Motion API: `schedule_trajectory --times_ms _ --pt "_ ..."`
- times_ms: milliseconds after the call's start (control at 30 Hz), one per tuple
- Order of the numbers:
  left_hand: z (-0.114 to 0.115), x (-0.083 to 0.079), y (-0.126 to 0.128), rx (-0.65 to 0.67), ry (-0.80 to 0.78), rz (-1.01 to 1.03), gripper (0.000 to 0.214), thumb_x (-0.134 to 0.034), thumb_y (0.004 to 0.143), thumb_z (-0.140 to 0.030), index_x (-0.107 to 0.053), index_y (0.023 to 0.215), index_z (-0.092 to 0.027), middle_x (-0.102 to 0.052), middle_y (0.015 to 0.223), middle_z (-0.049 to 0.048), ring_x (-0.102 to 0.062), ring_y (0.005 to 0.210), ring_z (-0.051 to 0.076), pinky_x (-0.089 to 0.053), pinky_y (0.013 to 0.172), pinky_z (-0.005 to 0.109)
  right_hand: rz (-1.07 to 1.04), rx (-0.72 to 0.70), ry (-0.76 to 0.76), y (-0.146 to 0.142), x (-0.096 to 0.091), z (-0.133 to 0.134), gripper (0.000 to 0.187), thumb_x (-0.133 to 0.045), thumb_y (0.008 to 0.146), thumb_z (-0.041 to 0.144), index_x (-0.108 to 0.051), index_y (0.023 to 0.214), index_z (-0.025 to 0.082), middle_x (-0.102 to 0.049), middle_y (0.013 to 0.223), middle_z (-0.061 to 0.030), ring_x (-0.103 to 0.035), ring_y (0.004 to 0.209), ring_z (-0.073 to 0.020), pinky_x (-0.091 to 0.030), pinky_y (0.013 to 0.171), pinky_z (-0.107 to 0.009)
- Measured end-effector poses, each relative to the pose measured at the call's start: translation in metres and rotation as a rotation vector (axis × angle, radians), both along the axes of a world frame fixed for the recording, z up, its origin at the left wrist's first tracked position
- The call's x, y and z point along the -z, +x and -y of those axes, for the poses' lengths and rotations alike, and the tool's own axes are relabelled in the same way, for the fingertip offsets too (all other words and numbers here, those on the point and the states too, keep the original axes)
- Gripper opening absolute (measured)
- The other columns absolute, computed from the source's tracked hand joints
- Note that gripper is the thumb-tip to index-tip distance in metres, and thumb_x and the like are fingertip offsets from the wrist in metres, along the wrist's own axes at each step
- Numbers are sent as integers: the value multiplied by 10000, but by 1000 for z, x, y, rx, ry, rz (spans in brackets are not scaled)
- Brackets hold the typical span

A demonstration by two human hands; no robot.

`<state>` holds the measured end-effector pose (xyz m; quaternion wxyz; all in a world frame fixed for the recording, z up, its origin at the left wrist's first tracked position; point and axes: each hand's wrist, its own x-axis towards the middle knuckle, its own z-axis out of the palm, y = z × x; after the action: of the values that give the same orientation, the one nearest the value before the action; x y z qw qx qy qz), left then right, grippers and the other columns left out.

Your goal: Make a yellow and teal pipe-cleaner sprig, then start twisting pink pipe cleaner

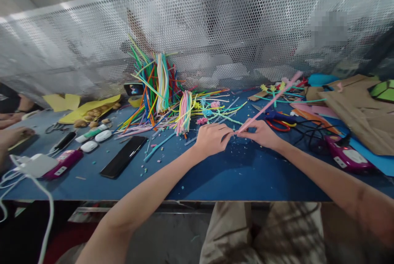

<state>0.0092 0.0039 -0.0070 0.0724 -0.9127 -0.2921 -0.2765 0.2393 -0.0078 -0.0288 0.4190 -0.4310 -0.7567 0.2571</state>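
Pink pipe cleaners (269, 104) slant up and to the right, seemingly several side by side. My right hand (261, 133) pinches them at their lower end. Close beside it, my left hand (212, 137) is closed, thumb and finger pinched at the same end; the exact tip between the fingers is too small to make out. Just beyond my hands lie pipe-cleaner sprigs with pink and blue fluffy blossoms (207, 112). Behind my right hand are scissors with red and blue handles (278, 122).
A heap of coloured pipe cleaners (163, 87) stands against the perforated metal screen (215, 30). A black phone (123, 156) lies left, near white earbud cases and a purple power socket (66, 163). Another socket (347, 153) and brown paper (360, 108) are right. Another person's hand (15, 136) is far left.
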Motion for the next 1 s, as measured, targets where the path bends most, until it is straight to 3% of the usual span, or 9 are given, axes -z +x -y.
schedule_trajectory --times_ms 233,333,433,567,700,767,900,1000 --pt "-2 0 1 -146 -308 56 252 -522 935 -395 -745 907 -281 -752 889 -26 -662 747 137 -383 595 242 413 45 513 2 0 1 159 -607 904 359 -761 926 327 -765 899 13 -586 848 -190 -357 843 -395" --pt "-4 0 -1 -144 -376 22 243 -526 928 -381 -742 881 -280 -744 827 -34 -655 713 135 -383 592 236 502 45 620 1 0 4 176 -605 903 301 -744 995 360 -765 950 33 -570 865 -191 -334 849 -399" --pt "-2 -1 -1 -126 -280 10 216 -541 919 -367 -723 872 -261 -742 847 -33 -664 739 136 -371 581 244 413 83 529 -5 1 6 126 -627 884 320 -751 906 312 -760 880 11 -573 852 -195 -345 839 -396" --pt "-3 0 -2 -58 -62 30 227 -535 935 -398 -702 981 -250 -740 974 -16 -683 830 133 -394 614 258 133 159 207 -13 0 8 171 -679 825 386 -720 759 234 -711 783 -18 -584 799 -193 -393 815 -375" --pt "-9 0 -7 75 136 -27 228 -493 974 -339 -701 1009 -254 -738 1003 -7 -673 863 115 -429 725 252 -123 20 -152 -15 -2 9 218 -667 809 385 -675 697 198 -658 700 -6 -578 705 -166 -427 721 -323" --pt "-11 -1 -9 107 208 -68 218 -496 974 -319 -703 1005 -261 -736 1004 -4 -662 853 113 -430 744 257 -205 -44 -250 -14 -3 10 218 -668 803 385 -665 703 191 -644 680 3 -568 680 -155 -421 688 -306" --pt "-9 -3 -11 103 257 -98 218 -491 971 -303 -702 1012 -267 -733 995 4 -651 847 120 -427 735 268 -175 -41 -195 -13 -4 10 251 -684 793 434 -669 736 191 -635 707 7 -522 667 -138 -395 667 -298" --pt "-6 -2 -8 80 193 -61 239 -479 974 -320 -706 1001 -250 -735 968 16 -657 854 131 -430 742 267 -111 -16 -91 -11 -3 9 276 -699 781 477 -688 782 202 -639 739 4 -528 698 -148 -403 692 -308"
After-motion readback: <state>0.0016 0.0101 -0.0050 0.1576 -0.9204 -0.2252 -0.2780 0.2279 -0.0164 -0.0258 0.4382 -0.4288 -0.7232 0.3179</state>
